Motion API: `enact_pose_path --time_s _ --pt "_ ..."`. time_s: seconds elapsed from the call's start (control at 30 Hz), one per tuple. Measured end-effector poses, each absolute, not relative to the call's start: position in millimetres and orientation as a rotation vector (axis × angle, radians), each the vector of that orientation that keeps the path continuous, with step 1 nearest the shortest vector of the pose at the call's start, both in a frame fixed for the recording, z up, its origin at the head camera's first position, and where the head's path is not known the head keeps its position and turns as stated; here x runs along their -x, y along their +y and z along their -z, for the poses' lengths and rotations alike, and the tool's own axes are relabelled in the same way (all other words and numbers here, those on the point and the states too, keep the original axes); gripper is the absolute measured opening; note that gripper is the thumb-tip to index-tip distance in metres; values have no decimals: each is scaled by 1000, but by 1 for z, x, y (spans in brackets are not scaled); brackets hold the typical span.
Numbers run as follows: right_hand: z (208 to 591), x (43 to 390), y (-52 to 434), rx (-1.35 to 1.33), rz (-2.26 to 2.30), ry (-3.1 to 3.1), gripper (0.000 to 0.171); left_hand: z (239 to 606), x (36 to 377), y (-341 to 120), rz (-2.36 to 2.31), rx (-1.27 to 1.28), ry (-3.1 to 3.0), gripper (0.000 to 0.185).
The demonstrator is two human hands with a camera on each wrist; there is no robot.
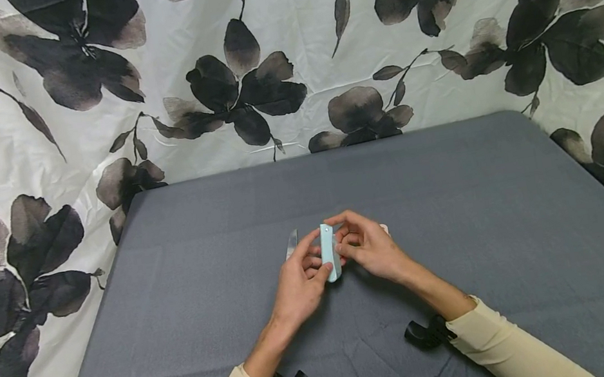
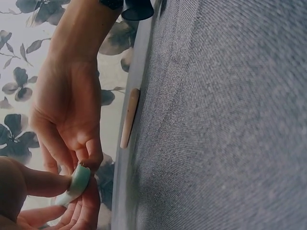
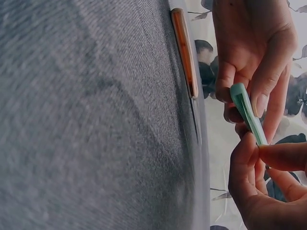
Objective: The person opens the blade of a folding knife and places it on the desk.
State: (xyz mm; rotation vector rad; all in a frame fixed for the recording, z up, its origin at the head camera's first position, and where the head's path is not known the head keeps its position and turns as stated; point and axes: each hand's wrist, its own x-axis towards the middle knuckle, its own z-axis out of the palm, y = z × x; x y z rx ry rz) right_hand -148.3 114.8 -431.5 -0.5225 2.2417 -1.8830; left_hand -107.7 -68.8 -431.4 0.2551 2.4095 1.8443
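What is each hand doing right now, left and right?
Left hand: fingers and thumb curled round the small light-teal flat plastic case, holding it above the grey cloth table.
Right hand: fingertips pinching the same case.

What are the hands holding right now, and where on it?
A slim mint-green case, held upright between both hands: the left hand pinches its lower part, the right hand its upper side.

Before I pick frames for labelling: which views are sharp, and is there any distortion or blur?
Head view: evenly lit, sharp on the hands and pale green case, edges bowed by the wide lens. Left wrist view: grey cloth crisp, near fingers soft. Right wrist view: cloth smeared at left, case fairly clear.
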Motion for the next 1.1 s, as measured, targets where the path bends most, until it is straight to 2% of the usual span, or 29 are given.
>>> enact_pose_path --time_s 1.1 --pt "432 155 124 644 1772 2235 37 432 112 -79 -1750 -287 2409 62"
